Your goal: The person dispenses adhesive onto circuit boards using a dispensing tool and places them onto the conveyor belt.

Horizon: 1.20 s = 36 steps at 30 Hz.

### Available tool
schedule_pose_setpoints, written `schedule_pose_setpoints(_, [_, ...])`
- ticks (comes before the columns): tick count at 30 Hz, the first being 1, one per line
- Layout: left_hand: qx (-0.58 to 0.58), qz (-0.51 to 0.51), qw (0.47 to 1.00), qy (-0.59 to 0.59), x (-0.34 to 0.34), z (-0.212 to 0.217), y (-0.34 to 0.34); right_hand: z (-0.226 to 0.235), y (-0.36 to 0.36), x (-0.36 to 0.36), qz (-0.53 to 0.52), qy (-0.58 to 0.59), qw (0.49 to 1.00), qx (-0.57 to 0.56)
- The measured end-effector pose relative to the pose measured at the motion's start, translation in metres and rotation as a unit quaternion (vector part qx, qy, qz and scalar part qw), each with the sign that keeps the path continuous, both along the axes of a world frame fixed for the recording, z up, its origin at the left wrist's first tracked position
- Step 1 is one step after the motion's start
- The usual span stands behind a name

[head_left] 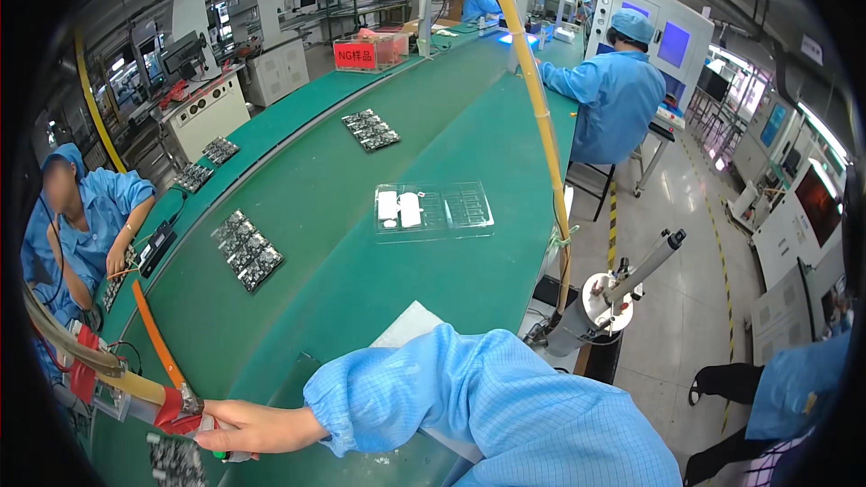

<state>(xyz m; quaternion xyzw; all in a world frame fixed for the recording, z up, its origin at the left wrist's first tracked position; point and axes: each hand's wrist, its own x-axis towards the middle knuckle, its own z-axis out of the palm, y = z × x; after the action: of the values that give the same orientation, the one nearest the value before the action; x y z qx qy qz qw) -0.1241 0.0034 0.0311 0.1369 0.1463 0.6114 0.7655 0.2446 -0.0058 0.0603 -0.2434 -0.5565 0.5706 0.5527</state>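
Note:
From the lower right my right arm, in a blue checked sleeve, reaches across to the left. My right hand (pixel 257 427) is closed around a small pale piece with a green spot (pixel 219 454), mostly hidden by the fingers, so its kind cannot be told. Right beside the fingers ends a yellowish pipe (pixel 135 386) bound with red tape. Below the hand lies a dark circuit board panel (pixel 177 462), partly cut off by the picture's edge. Another board panel (pixel 248 251) rests farther up on the green belt (pixel 316 207). My left hand is out of view.
A clear plastic tray (pixel 467 207) with white pieces lies mid-belt, near a far board panel (pixel 370 130). An upright bamboo-like pole (pixel 539 108) and a grey cylindrical device (pixel 577 329) stand at the right edge. Co-workers in blue sit left (pixel 99 207) and far right (pixel 618 99).

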Motion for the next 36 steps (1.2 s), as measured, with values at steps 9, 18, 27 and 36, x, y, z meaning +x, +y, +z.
schedule_pose_setpoints(9, [-0.015, -0.184, 0.978, 0.094, 0.144, -0.03, 0.019, -0.01, 0.008, -0.002, -0.011, -0.013, 1.0, 0.02])
schedule_pose_setpoints(18, [-0.022, -0.192, 0.969, 0.153, 0.161, -0.049, 0.016, -0.012, 0.009, -0.003, 0.008, -0.008, 1.0, 0.01])
schedule_pose_setpoints(27, [-0.02, -0.196, 0.966, 0.166, 0.161, -0.043, 0.014, -0.003, 0.002, -0.003, 0.021, 0.001, 1.0, -0.008])
schedule_pose_setpoints(36, [-0.049, -0.206, 0.971, 0.114, 0.162, -0.042, 0.016, -0.011, 0.009, -0.005, -0.001, 0.014, 1.0, 0.022])
